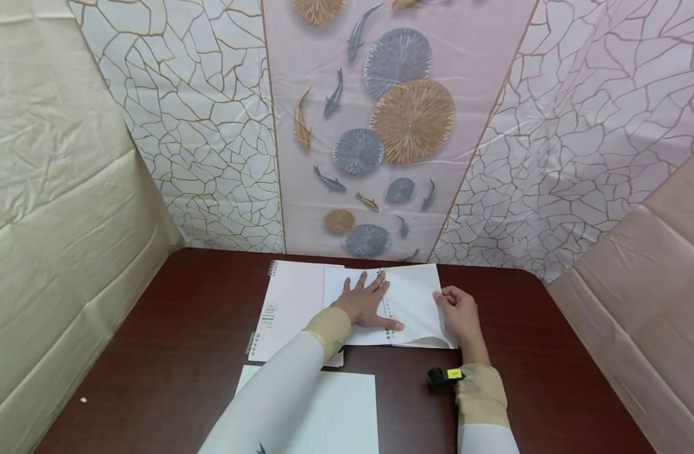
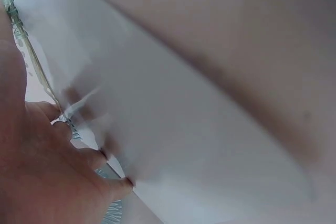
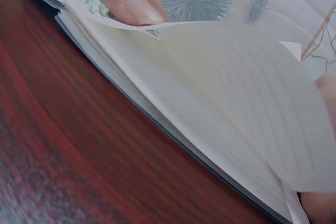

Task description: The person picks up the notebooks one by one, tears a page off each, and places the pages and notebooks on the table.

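An open spiral-bound notebook [image 1: 415, 296] with lined pages lies at the far middle of the table. My left hand [image 1: 365, 308] rests on it with spread fingers, across the rings and left page. Its thumb reaches onto the right page, near the lower end of the binding. At the right edge of the notebook, my right hand [image 1: 462, 315] pinches the edge of a page between thumb and fingers. That page [image 3: 247, 98] bows up from the stack beneath it in the right wrist view. The left wrist view shows the left hand's fingertips against a white page [image 2: 157, 119].
Under the open notebook's left side lies a larger pale pink notebook [image 1: 290, 302] with metal rings. A lined sheet [image 1: 347, 410] lies nearer, partly under the left sleeve. A black device with a yellow label [image 1: 454, 373] sits by the right wrist. Patterned cloth [image 1: 211, 157] hangs behind the table.
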### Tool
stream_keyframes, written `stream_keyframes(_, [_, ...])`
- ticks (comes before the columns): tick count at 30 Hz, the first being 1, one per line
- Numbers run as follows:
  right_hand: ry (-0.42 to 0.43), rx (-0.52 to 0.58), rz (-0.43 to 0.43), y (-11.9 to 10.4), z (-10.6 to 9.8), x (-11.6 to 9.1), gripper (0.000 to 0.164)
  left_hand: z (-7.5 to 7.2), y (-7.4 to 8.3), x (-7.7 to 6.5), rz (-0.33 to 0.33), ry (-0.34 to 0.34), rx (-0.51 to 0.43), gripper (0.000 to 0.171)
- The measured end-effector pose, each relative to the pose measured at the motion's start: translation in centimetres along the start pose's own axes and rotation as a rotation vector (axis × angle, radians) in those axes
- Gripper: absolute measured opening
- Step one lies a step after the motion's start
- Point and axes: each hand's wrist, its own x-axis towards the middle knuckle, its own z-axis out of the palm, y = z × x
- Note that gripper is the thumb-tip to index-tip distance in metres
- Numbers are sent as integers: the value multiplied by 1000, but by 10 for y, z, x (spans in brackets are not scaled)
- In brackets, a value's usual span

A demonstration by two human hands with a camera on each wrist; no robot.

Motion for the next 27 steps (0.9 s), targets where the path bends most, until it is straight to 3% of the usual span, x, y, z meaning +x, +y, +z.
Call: stream_keyframes(27, [-26,13,-10,-1,-2,-1,26,1,-1,2,12,-19,-1,115])
